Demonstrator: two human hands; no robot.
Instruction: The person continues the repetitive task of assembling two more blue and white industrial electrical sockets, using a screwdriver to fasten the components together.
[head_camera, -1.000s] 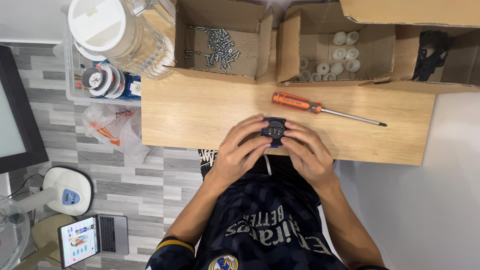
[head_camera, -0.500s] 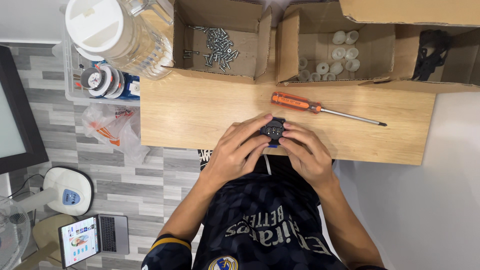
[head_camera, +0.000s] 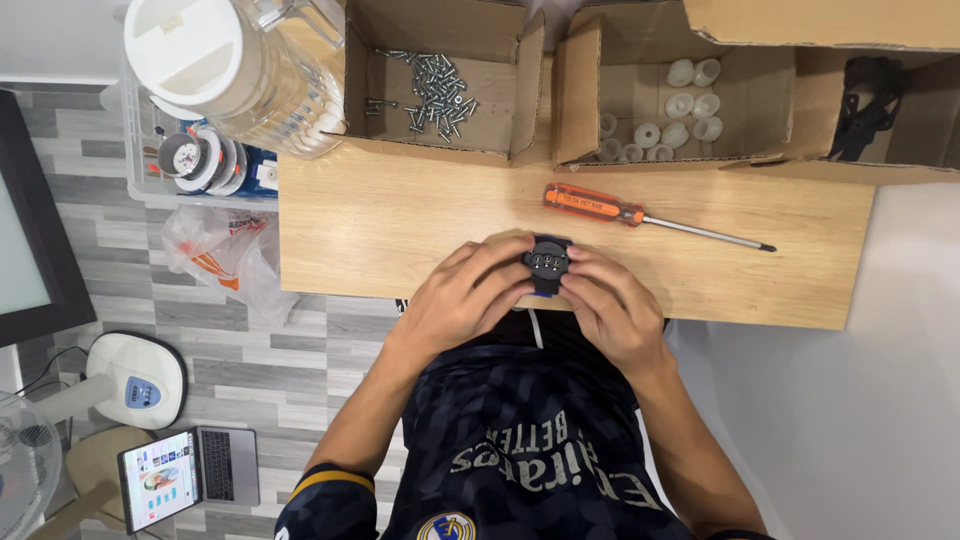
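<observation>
Both of my hands hold a small black round part (head_camera: 547, 263) with several holes in its face, at the near edge of the wooden table (head_camera: 400, 220). My left hand (head_camera: 468, 298) wraps it from the left, and my right hand (head_camera: 610, 305) pinches it from the right. An orange-handled screwdriver (head_camera: 640, 214) lies on the table just beyond my hands, tip pointing right.
At the back stand an open cardboard box of loose screws (head_camera: 432, 88), a box of white plastic caps (head_camera: 672, 112) and a box with black parts (head_camera: 868, 105). A clear jug with a white lid (head_camera: 220, 70) stands at the left. A laptop (head_camera: 190, 475) lies on the floor.
My hands have shifted slightly on the black part; it stays at the table's near edge. The screwdriver has not moved.
</observation>
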